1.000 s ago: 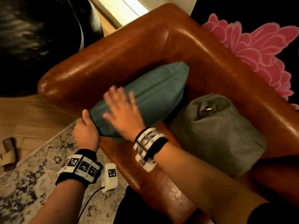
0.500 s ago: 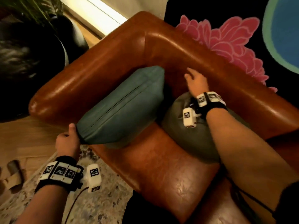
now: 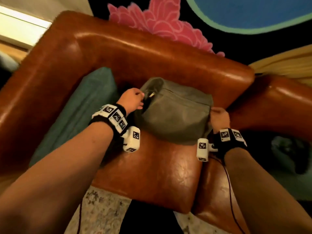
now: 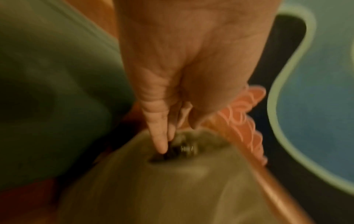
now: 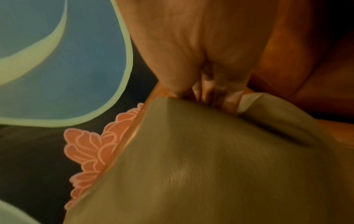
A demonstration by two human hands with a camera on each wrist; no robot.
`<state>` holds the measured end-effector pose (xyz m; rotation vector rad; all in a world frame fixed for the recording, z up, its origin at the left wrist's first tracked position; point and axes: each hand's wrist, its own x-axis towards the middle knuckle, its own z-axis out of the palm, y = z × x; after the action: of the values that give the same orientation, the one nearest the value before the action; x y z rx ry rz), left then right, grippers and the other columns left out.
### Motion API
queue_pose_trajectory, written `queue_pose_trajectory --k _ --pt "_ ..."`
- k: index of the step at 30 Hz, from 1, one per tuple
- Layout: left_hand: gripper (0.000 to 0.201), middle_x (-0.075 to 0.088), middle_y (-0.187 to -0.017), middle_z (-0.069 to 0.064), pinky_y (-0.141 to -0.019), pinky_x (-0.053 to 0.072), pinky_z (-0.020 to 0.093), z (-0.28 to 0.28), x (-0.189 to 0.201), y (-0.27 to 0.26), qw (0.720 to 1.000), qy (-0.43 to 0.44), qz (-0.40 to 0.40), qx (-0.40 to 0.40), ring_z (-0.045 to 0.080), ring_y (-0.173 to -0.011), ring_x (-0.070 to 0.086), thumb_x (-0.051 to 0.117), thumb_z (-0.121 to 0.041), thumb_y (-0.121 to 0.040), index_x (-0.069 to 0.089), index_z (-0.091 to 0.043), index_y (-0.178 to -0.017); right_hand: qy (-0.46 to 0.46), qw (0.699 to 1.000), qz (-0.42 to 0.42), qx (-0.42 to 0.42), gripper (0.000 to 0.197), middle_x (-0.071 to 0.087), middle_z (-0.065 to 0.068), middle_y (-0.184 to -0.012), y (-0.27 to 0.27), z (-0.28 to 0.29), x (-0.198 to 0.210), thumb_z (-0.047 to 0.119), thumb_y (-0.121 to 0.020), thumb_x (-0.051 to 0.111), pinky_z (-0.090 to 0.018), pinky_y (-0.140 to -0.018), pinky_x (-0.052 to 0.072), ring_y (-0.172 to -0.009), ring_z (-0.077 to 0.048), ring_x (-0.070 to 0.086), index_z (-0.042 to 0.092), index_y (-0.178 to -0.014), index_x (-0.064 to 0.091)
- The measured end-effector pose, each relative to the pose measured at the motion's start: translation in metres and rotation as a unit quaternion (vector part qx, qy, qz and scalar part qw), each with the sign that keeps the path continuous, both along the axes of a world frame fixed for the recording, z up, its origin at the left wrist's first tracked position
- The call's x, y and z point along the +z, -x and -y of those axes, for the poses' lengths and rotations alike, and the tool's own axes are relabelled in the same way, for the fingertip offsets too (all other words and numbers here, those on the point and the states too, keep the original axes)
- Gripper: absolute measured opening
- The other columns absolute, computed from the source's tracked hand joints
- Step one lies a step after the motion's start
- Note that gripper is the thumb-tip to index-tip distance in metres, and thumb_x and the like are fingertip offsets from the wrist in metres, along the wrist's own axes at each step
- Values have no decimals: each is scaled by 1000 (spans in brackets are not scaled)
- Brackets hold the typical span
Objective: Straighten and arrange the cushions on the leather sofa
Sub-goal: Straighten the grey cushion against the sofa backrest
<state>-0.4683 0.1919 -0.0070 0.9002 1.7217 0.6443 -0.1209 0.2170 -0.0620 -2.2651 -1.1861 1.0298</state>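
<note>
1. Both hands have left the teal cushion (image 3: 81,115), which now leans against the sofa (image 3: 152,53) arm, outboard of the left hand (image 3: 132,100).
2. Left hand: fingers curled, pinching the grey cushion (image 3: 175,114) corner by the zip pull (image 3: 152,94).
3. Right hand (image 3: 219,117): fingers bunch the opposite corner.
4. Grey cushion sits between the hands, against the backrest.
5. Judgement: teal cushion placed; grey cushion is next to be straightened.
</note>
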Motion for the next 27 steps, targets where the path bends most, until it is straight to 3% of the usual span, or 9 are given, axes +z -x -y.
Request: queue_pose_trajectory --k 3,7,10,12,14,17,21,24,27 --pt "36 68 -101 22 -64 62 40 -9 -39 -10 997 25 -34 59 29 -74 67 57 -33 -94 64 -4 -114 14 998 24 -49 29 73 -17 -106 5 5 -13 34 -84 61 -46 -87 58 -96 -37 70 17 -104 72" --pt "55 72 -99 15 -82 56 37 -10 -46 -27 986 0 -168 23 32 -94 68 64 -58 -81 70 -6 -98 42 995 -87 -20 23 57 -13 -67 18 9 -10 26 -85 63 -33 -62 44 -66 -25 54 10 -68 60" --pt "37 70 -106 20 -84 50 39 -12 -38 -39 981 -20 -193 -21 36 -101 65 64 -40 -91 69 -5 -103 71 992 -98 34 24 52 -10 -66 19 14 -3 5 -93 54 -25 -52 39 -59 -21 49 9 -70 55" --pt "28 70 -89 19 -74 52 40 -14 -30 -23 988 -34 -149 -19 35 -79 66 67 -37 -89 68 -9 -91 68 990 -113 40 24 54 -9 -62 6 15 9 8 -92 57 -21 -44 44 -52 -24 52 12 -69 54" --pt "30 63 -75 15 -68 45 38 -21 -19 19 989 -43 -144 -1 25 -63 57 69 -36 -89 67 -7 -87 52 988 -148 6 16 66 -6 -67 -21 10 26 21 -90 65 -27 -60 58 -61 -27 66 15 -76 61" --pt "40 64 -80 19 -72 42 36 -21 6 68 984 -59 -166 12 21 -76 56 67 -39 -91 71 1 -93 -17 986 -154 -61 17 70 2 -66 -48 10 49 25 -94 65 -30 -64 54 -63 -14 64 17 -80 65" --pt "45 64 -87 16 -71 53 43 -8 11 40 983 -64 -148 85 29 -82 64 56 -43 -96 68 1 -101 -79 975 -150 -143 36 70 -19 -112 -2 24 50 30 -94 66 -43 -93 55 -97 -26 67 4 -118 60" --pt "49 72 -98 14 -68 59 41 1 -8 24 986 -15 -46 157 29 -85 69 75 -50 -80 70 -8 -105 -77 978 -112 -158 42 68 -16 -117 34 44 43 21 -87 74 -28 -88 48 -109 -29 65 5 -121 57" --pt "70 75 -96 15 -83 59 53 4 -17 36 986 -22 -100 129 33 -91 73 84 -65 -55 74 -9 -96 -76 994 43 -64 32 70 -19 -112 16 43 57 19 -87 74 -32 -83 45 -107 -33 65 2 -113 65"
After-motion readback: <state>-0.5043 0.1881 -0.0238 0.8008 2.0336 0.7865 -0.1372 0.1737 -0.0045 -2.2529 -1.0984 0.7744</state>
